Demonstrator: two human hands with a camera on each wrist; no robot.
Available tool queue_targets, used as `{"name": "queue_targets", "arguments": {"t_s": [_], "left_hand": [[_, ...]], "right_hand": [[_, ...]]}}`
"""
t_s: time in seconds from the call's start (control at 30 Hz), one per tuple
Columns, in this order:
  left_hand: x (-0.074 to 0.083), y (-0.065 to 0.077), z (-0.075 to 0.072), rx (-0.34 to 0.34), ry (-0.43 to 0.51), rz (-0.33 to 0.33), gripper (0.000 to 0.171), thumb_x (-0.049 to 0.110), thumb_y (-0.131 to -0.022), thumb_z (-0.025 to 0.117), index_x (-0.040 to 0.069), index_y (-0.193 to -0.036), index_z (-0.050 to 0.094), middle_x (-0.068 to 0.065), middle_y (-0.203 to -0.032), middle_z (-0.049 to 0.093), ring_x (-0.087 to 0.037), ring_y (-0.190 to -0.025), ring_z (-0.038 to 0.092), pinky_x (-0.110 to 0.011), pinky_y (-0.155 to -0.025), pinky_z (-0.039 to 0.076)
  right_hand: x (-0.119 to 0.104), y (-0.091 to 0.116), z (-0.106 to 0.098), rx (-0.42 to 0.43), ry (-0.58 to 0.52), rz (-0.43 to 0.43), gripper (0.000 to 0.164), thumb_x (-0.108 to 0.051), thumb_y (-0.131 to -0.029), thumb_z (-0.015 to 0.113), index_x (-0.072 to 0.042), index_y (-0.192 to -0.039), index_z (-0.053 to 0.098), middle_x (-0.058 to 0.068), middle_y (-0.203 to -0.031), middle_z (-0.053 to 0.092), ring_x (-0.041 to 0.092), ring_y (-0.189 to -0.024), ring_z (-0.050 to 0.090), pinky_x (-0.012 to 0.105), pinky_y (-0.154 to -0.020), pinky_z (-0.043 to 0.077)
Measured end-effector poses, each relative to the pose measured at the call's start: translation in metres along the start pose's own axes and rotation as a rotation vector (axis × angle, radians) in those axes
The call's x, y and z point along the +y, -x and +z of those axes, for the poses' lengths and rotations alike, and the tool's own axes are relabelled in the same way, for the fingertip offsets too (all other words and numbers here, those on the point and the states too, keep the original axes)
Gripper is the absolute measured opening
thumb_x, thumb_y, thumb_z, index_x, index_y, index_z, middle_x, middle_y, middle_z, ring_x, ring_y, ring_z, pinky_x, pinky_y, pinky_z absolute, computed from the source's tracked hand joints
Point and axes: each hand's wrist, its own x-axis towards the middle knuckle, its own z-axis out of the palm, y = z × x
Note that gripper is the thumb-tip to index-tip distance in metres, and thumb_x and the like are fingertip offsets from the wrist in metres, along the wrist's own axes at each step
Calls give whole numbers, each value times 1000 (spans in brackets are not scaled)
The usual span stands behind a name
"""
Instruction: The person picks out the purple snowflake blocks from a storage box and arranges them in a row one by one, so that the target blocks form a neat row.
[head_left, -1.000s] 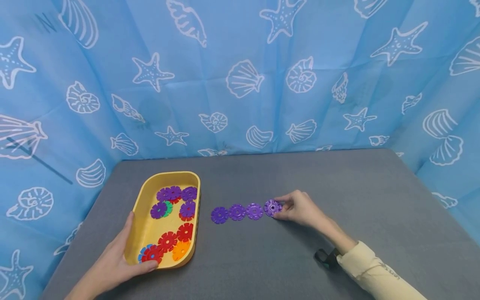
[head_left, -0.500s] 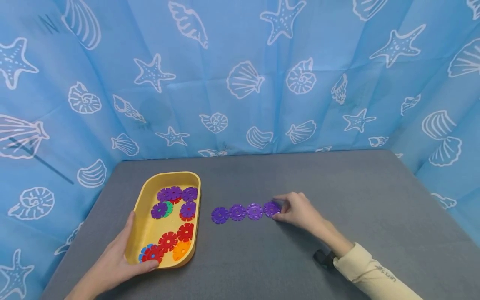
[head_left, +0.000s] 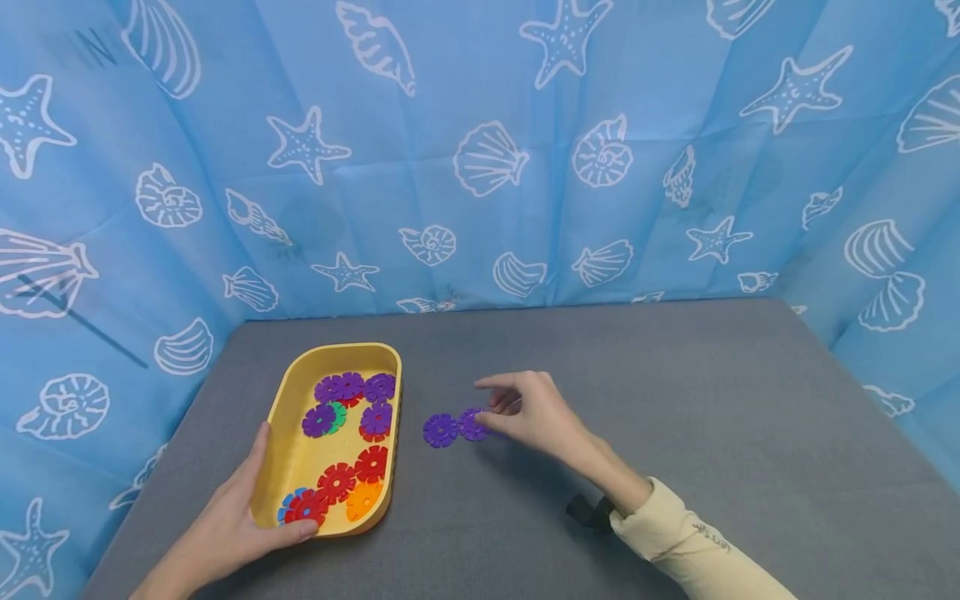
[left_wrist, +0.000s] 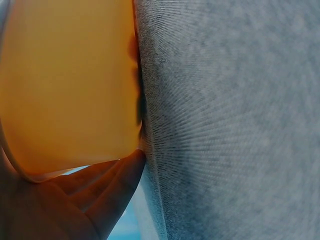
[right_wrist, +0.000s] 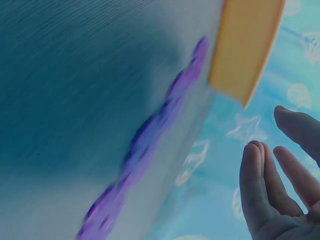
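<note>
My left hand (head_left: 225, 523) holds the yellow plastic bin (head_left: 306, 460) at its near left corner, thumb on the near rim and fingers along the outer wall. In the left wrist view those fingers bend against the bin's side (left_wrist: 70, 90). My right hand (head_left: 538, 414) hovers over a row of purple flower-shaped plastic discs (head_left: 440, 431), thumb and index finger apart with nothing between them. It hides the row's right part in the head view. The right wrist view shows the purple discs (right_wrist: 167, 112) lying flat in line, with the fingers (right_wrist: 252, 175) away from them.
Inside the bin lie red discs (head_left: 336, 482), an orange disc (head_left: 363, 501), several purple discs (head_left: 348, 385), and partly covered green and blue ones. A grey cloth (head_left: 675, 375) covers the table. Behind hangs a blue curtain (head_left: 420, 192) with white seashell prints.
My right hand has let go of the rightmost purple disc and moved left over the row, its thumb and index finger spreading. The left hand and bin have stayed in place.
</note>
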Motion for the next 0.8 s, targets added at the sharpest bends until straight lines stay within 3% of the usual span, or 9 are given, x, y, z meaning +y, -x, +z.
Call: {"name": "queue_targets", "arguments": {"t_s": [0.3, 0.53, 0.63, 0.8], "left_hand": [[-2, 0, 0, -2, 18, 7, 137, 59, -80, 78, 7, -161, -18, -37, -165, 11, -51, -132, 41, -62, -98, 55], [-1, -1, 0, -3, 2, 12, 136, 60, -81, 77, 5, -161, -18, -38, -165, 10, -52, -132, 41, -63, -99, 54], [-2, 0, 1, 22, -4, 38, 135, 58, -81, 78, 4, -162, -15, -39, -164, 12, -52, -132, 43, -64, -98, 53], [-2, 2, 3, 62, -16, 79, 135, 57, -80, 80, 3, -162, -13, -39, -163, 16, -53, -131, 44, -67, -99, 51]], "right_hand": [[-41, -27, 48, -41, -196, -26, 32, -12, -88, 81, -5, -119, 76, 9, -94, 76, 10, -82, 69, 22, -78, 61], [-56, -43, 89, -75, -295, -2, 32, -11, -89, 80, -6, -119, 75, 13, -100, 77, 1, -80, 66, 12, -76, 57], [-59, -50, 103, -70, -305, -13, 31, -11, -89, 79, -5, -119, 75, 15, -103, 77, -1, -80, 65, 10, -75, 56], [-65, -64, 121, -55, -225, -67, 30, -11, -90, 78, -5, -119, 75, 13, -103, 77, -2, -80, 65, 8, -76, 55]]}}
